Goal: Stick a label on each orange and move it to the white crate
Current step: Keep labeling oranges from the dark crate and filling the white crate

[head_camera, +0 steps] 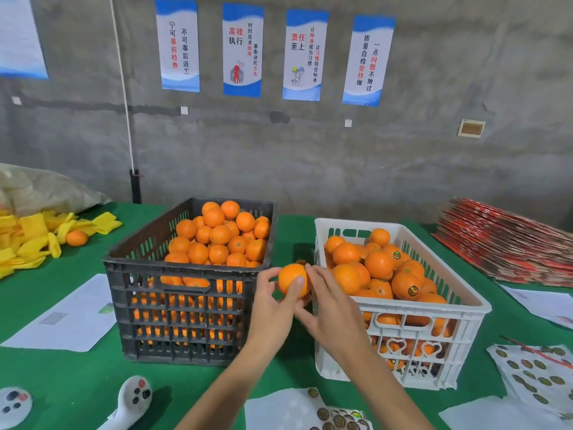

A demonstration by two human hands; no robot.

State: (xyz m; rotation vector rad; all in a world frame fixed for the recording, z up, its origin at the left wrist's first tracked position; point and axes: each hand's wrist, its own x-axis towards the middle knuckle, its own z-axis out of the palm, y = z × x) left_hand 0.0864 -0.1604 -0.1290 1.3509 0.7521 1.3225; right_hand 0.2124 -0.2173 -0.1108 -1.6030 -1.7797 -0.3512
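Between the two crates, my left hand (pixel 274 301) holds an orange (pixel 290 278) with thumb and fingers curled round it. My right hand (pixel 328 301) touches the orange's right side with its fingertips; a label there cannot be made out. The black crate (pixel 183 330) on the left is heaped with unlabelled oranges. The white crate (pixel 434 324) on the right holds several oranges, some showing round dark labels. Sheets of round stickers (pixel 338 418) lie at the near edge and a second sticker sheet (pixel 533 375) lies at the right.
The green table (pixel 77 383) carries white papers (pixel 66 318), two white controllers (pixel 131 401) at the front left, yellow foam nets with a loose orange (pixel 76 238) at the far left, and a stack of red flat cartons (pixel 508 243) at the back right.
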